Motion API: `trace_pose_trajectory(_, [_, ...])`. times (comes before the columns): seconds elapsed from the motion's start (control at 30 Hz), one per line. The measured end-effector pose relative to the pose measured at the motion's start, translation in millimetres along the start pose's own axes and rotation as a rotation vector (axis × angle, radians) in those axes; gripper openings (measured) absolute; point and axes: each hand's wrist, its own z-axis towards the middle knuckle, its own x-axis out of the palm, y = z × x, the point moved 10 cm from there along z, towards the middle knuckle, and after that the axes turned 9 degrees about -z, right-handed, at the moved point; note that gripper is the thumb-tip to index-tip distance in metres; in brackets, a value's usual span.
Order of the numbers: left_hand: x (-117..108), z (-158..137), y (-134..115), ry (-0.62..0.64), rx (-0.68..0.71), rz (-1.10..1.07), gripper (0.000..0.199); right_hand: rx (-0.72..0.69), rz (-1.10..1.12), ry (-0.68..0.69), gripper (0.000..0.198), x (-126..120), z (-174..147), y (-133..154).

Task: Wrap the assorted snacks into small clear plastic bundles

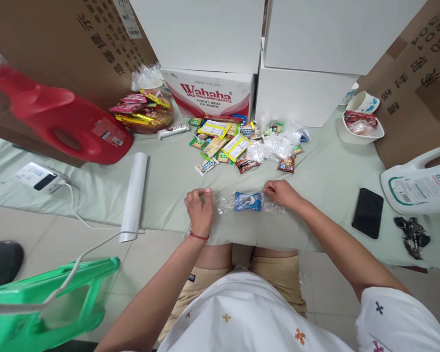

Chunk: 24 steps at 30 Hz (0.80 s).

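A small blue snack packet (248,201) lies near the front edge of the table, in the middle of a strip of clear plastic film (225,205). My right hand (281,193) is closed in a pinch on the film's right end. Just left of the film is my left hand (199,211), its fingers curled in close to the thumb. Whether it holds a bit of the see-through film, I cannot make out. Beyond both hands lies a pile of wrapped snacks (214,146), with crumpled clear plastic (278,145) on its right side.
White boxes (297,93) and a Wahaha carton (212,95) stand behind the pile. Left are a red jug (69,122), a white roll (134,195) and a cabled white device (40,177). Right are a white bowl (359,134), phone (367,213), keys (412,237) and white jug (421,183).
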Motion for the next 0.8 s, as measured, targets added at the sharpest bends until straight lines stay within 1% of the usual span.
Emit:
trace_pose_trajectory(0.03, [3.2, -4.6, -9.6, 0.019, 0.068, -0.016, 0.048, -0.005, -0.007, -0.003, 0.022, 0.6, 0.2, 0.7])
trace_pose_trajectory(0.1, [18.4, -17.5, -31.9, 0.13, 0.209, 0.007, 0.066, -0.015, -0.012, -0.01, 0.022, 1.1, 0.5, 2.8])
trace_pose_trajectory(0.17, [32.9, -30.3, -48.9, 0.227, 0.301, 0.11, 0.089, -0.023, -0.009, -0.021, 0.022, 0.3, 0.7, 4.9])
trace_pose_trajectory(0.2, [36.5, -34.5, -55.0, 0.248, 0.33, 0.16, 0.096, -0.024, -0.008, -0.025, 0.022, -0.2, 0.7, 5.5])
trace_pose_trajectory(0.23, [37.3, -37.3, -60.6, 0.252, 0.358, 0.191, 0.097, -0.023, -0.008, -0.028, 0.022, -0.7, 0.5, 5.8])
trace_pose_trajectory(0.3, [34.3, -40.3, -71.4, 0.249, 0.434, 0.192, 0.085, -0.024, -0.011, -0.029, 0.023, -1.1, -0.3, 5.8])
trace_pose_trajectory(0.37, [29.4, -40.3, -77.7, 0.256, 0.499, 0.141, 0.057, -0.022, -0.009, -0.029, 0.023, -1.3, -1.1, 4.8])
trace_pose_trajectory(0.4, [27.0, -37.7, -76.7, 0.258, 0.497, 0.112, 0.04, -0.023, -0.006, -0.028, 0.023, -1.0, -1.3, 4.3])
trace_pose_trajectory(0.43, [24.8, -33.2, -72.4, 0.253, 0.463, 0.087, 0.029, -0.021, -0.004, -0.025, 0.023, -0.6, -1.4, 3.7])
trace_pose_trajectory(0.47, [22.9, -27.1, -65.3, 0.238, 0.402, 0.072, 0.026, -0.017, -0.003, -0.022, 0.023, 0.1, -1.3, 3.2])
trace_pose_trajectory(0.53, [21.1, -14.5, -45.8, 0.193, 0.237, 0.096, 0.031, -0.011, -0.01, -0.015, 0.023, 1.6, -1.0, 3.8])
trace_pose_trajectory(0.6, [23.8, -7.1, -28.4, 0.172, 0.108, 0.195, 0.026, -0.005, -0.04, -0.009, 0.022, 2.6, -1.0, 6.1])
trace_pose_trajectory(0.63, [25.7, -5.5, -22.8, 0.167, 0.076, 0.25, 0.022, -0.004, -0.063, -0.008, 0.022, 2.3, -1.3, 7.5])
trace_pose_trajectory(0.7, [28.3, -4.9, -16.2, 0.158, 0.065, 0.31, 0.02, -0.015, -0.098, -0.023, 0.022, -2.2, -2.8, 10.4])
trace_pose_trajectory(0.73, [27.4, -5.3, -14.0, 0.142, 0.07, 0.297, 0.021, -0.034, -0.089, -0.04, 0.023, -6.8, -4.0, 11.8])
trace_pose_trajectory(0.8, [21.1, -6.1, -9.5, 0.089, 0.073, 0.198, 0.028, -0.06, 0.016, -0.098, 0.028, -21.2, -6.8, 8.8])
